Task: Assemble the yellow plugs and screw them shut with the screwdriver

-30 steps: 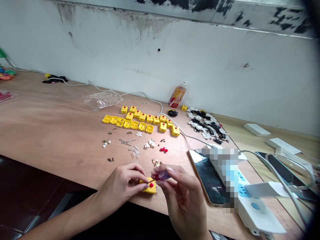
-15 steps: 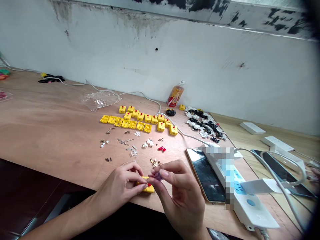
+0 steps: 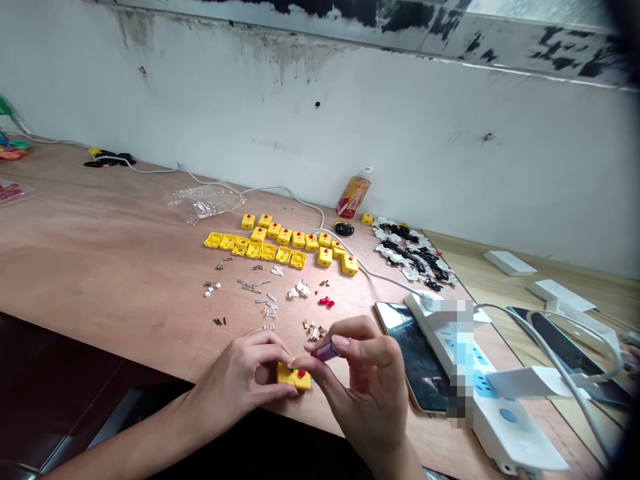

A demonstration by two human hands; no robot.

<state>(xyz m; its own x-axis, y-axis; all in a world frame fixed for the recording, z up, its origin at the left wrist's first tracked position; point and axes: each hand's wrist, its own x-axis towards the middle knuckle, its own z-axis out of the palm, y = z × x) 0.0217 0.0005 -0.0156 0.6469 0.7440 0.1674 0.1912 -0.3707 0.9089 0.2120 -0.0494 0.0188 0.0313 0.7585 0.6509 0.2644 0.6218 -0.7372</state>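
My left hand (image 3: pixel 247 377) grips a small yellow block with a red button (image 3: pixel 296 378) at the near edge of the wooden table (image 3: pixel 100 247). My right hand (image 3: pixel 363 387) pinches a small purple-handled screwdriver (image 3: pixel 326 351) whose tip points at the block. Both hands are closed. Rows of more yellow blocks (image 3: pixel 280 243) lie further back on the table, with small screws, white clips and red caps (image 3: pixel 327 301) scattered between them and my hands.
A phone (image 3: pixel 410 347) and a white power strip (image 3: pixel 480 393) with cables lie to the right. A pile of black and white parts (image 3: pixel 413 253), a bottle (image 3: pixel 354 193) and a clear plastic bag (image 3: pixel 203 200) sit near the wall. Another phone (image 3: pixel 570 347) is at far right.
The screwdriver handle has tilted and shifted slightly as my right fingers work it over the yellow block. My left hand keeps its hold on the block.
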